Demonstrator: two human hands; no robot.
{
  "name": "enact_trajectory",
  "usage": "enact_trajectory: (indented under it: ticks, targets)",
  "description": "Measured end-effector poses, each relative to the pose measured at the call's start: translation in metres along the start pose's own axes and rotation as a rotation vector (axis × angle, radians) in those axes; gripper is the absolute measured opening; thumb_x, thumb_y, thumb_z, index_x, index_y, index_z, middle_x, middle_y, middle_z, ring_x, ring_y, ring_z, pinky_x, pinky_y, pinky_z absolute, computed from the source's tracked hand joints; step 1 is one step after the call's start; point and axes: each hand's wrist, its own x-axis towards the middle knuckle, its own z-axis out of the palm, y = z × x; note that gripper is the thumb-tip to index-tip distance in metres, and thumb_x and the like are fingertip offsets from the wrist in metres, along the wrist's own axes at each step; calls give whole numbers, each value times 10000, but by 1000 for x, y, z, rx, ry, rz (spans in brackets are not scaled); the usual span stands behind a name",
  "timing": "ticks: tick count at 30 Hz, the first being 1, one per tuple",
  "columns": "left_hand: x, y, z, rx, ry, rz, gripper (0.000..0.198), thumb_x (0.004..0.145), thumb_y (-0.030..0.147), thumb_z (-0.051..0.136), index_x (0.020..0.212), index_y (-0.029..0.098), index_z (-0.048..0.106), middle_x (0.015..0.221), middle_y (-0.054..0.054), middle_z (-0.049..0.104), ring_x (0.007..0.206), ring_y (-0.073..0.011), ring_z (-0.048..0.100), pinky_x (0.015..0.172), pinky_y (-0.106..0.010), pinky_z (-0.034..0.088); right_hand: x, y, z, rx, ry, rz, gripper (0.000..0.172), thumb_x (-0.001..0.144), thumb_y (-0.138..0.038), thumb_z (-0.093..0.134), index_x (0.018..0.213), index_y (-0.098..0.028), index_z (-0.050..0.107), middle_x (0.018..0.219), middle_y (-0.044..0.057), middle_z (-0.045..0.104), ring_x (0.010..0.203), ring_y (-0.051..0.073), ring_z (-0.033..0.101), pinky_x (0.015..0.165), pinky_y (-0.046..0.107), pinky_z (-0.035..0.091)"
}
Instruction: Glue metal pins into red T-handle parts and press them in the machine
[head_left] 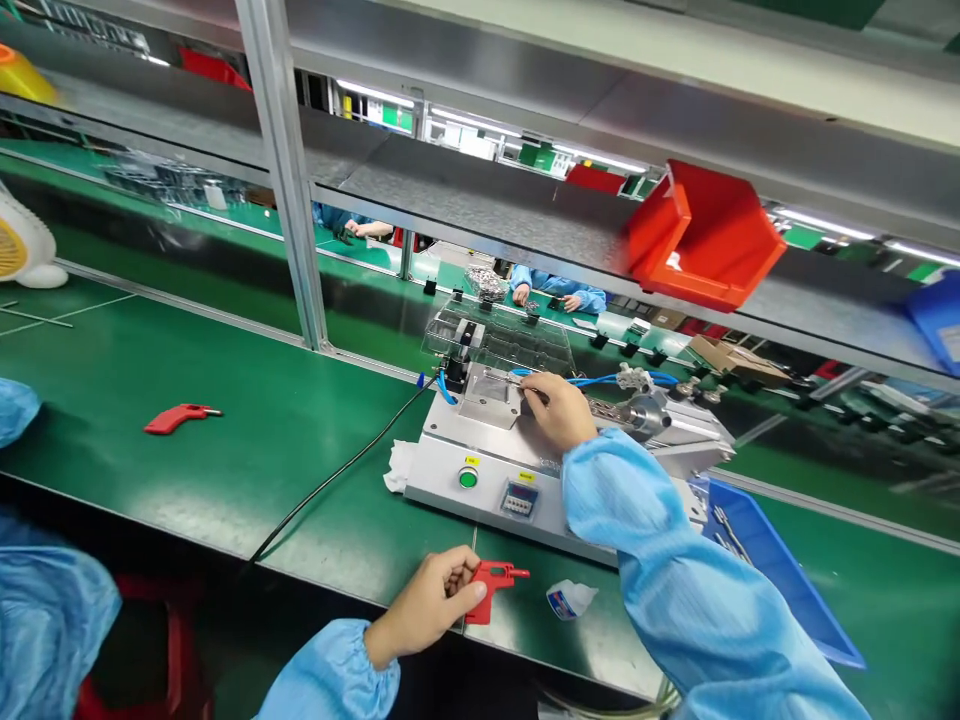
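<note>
My left hand (pixel 431 605) is closed on a red plastic handle piece (pixel 491 585) near the front edge of the green bench. My right hand (pixel 559 410) reaches over a small grey press machine (pixel 495 470) and pinches a thin metal part (pixel 504 378) on its work plate. The machine has a green button (pixel 468 478), a small counter display (pixel 519 498) and a clear plastic guard (pixel 502 340) behind the plate. Both arms wear blue sleeves.
A second red handle piece (pixel 180 416) lies on the bench at left. A blue tray (pixel 780 570) sits right of the machine, and a black cable (pixel 337 475) runs leftward. A small glue bottle (pixel 570 598) lies by the front edge. Red bin (pixel 705 235) on the shelf; other people's hands (pixel 547 297) behind.
</note>
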Motion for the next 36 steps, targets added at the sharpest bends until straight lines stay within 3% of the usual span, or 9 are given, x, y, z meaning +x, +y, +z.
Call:
enact_trajectory:
  ticks: [6, 11, 14, 19, 24, 28, 31, 36]
  targets:
    - [3, -2, -2, -113, -23, -15, 432, 926, 595, 713, 961, 165, 692, 761, 4, 598, 676, -127, 504, 645, -254, 412, -47, -21, -36, 101, 36, -92, 203, 951, -328, 640, 1098, -261, 763, 1157, 102, 773, 1114, 280, 713, 1016, 492, 585]
    - [5, 2, -4, -272, -5, -68, 640, 874, 698, 737, 1242, 182, 650, 771, 1, 636, 602, -110, 514, 568, -234, 402, -101, -53, -68, 195, -225, -128, 186, 994, -390, 661, 1074, -275, 783, 1102, 92, 791, 1026, 255, 759, 953, 442, 635]
    - [2, 15, -7, -297, 15, -94, 680, 817, 735, 769, 1201, 190, 636, 840, -26, 683, 566, -86, 496, 532, -217, 387, -123, -61, -78, 201, -289, -87, 208, 1003, -423, 654, 1065, -279, 790, 1097, 92, 794, 1031, 257, 766, 939, 429, 649]
    - [6, 63, -23, -138, 73, -36, 588, 857, 683, 741, 1204, 220, 640, 882, -47, 738, 526, -96, 532, 493, -223, 404, -152, -58, -92, 147, -208, -33, 230, 1055, -346, 565, 1104, -240, 763, 1088, 106, 796, 1028, 229, 772, 938, 359, 644]
    - [59, 134, -58, 101, 221, 182, 436, 885, 534, 728, 1174, 213, 675, 957, -57, 752, 674, -146, 635, 571, -235, 483, -184, -47, -95, 209, -68, 23, 211, 1048, -344, 581, 1038, -235, 761, 1048, 91, 814, 983, 227, 790, 920, 333, 653]
    - [121, 179, -74, 577, 315, 371, 294, 975, 351, 569, 1204, 199, 675, 950, -41, 745, 750, -161, 676, 653, -249, 512, -202, -44, -92, 275, -42, 88, 262, 1043, -406, 584, 982, -233, 770, 998, 96, 816, 923, 234, 793, 873, 340, 665]
    - [154, 197, -74, 973, 317, 340, 277, 992, 253, 525, 1213, 204, 685, 930, -34, 761, 786, -188, 693, 751, -296, 544, -213, -44, -93, 297, -51, 119, 290, 1040, -441, 586, 968, -233, 775, 975, 94, 815, 905, 231, 789, 858, 331, 662]
    - [173, 205, -67, 1160, 310, 284, 241, 986, 205, 542, 1147, 201, 720, 1106, -95, 776, 1055, -270, 712, 909, -353, 547, -230, -37, -97, 306, -34, 160, 323, 1030, -488, 597, 942, -239, 783, 950, 87, 813, 888, 228, 784, 837, 310, 660]
